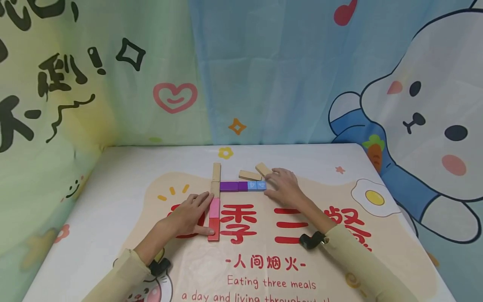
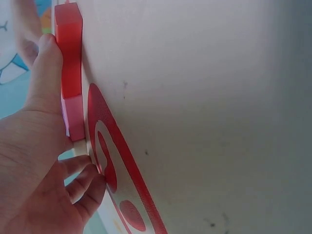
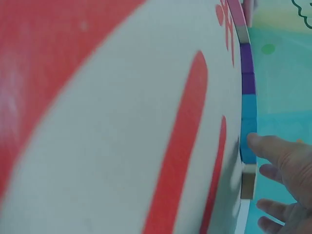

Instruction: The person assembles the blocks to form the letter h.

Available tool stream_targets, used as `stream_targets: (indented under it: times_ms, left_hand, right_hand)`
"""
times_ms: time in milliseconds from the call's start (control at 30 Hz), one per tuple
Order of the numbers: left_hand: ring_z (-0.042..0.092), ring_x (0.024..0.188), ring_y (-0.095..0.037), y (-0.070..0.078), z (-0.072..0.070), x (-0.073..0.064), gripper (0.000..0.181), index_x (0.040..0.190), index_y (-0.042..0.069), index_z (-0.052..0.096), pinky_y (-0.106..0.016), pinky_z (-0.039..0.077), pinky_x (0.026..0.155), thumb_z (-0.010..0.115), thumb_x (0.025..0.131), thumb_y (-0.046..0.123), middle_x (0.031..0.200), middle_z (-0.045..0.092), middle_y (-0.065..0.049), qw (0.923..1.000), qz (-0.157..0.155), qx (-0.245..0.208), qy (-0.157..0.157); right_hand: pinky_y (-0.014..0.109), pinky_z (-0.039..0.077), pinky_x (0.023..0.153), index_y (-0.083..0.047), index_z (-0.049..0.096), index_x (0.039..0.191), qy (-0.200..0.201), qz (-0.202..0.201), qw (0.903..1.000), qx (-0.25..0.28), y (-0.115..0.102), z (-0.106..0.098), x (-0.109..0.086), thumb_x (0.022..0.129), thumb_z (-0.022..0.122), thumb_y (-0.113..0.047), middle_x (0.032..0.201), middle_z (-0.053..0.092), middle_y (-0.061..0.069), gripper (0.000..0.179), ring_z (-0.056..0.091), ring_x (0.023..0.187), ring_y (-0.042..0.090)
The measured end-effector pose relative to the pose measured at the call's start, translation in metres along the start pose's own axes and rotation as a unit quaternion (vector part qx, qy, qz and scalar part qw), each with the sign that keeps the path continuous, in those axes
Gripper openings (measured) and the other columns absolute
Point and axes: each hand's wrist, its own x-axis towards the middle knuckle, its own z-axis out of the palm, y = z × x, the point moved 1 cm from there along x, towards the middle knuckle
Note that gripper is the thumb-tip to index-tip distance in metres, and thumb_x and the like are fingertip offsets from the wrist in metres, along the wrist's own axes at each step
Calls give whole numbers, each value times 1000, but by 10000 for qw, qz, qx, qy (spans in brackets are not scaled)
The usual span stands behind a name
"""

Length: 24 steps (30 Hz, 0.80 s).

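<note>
A column of blocks runs up the table, with a red block (image 1: 214, 230) nearest, then a pink block (image 1: 214, 208) and plain wooden blocks (image 1: 216, 172). From its side a row leads right: purple blocks (image 1: 229, 186), then light blue blocks (image 1: 256, 186). My left hand (image 1: 190, 214) lies along the column's left side, its thumb against the red block and fingers loosely bent. At the row's right end is my right hand (image 1: 284, 186), thumb touching the end blue block (image 3: 248, 141). Its fingers reach beside a tilted loose wooden block (image 1: 263, 169).
Another loose wooden block (image 1: 250, 175) lies just behind the row. The printed tablecloth (image 1: 271, 268) covers the table, and a patterned curtain (image 1: 264, 84) hangs at its far edge. Both wrists wear small black cameras.
</note>
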Motion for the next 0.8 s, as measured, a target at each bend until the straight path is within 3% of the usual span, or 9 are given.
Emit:
stream_targets:
  times_ms: [267, 567, 800]
  left_hand:
    - [36, 137, -33, 0, 1, 0, 110, 154, 10, 24, -46, 52, 99, 69, 73, 68, 156, 31, -13, 10000, 8, -60, -40]
    - [36, 137, -33, -2, 2, -1, 109, 154, 10, 25, -46, 52, 99, 69, 73, 68, 156, 31, -14, 10000, 31, -79, 16]
    - [37, 136, -33, -1, 2, -1, 110, 154, 9, 24, -48, 48, 103, 68, 73, 70, 156, 31, -14, 10000, 80, -1, 22]
  right_hand:
    - [65, 26, 113, -14, 50, 141, -620, -122, 9976, 292, 22, -18, 16, 87, 72, -31, 149, 40, 20, 60, 32, 140, 41]
    - [66, 28, 112, -17, 39, 149, -1588, -467, 9861, -111, 26, -36, 46, 90, 69, -25, 156, 31, 19, 67, 26, 144, 42]
    - [65, 23, 114, -23, 34, 151, -2182, -492, 9742, -290, 31, -31, 67, 90, 69, -26, 159, 26, 15, 70, 20, 147, 40]
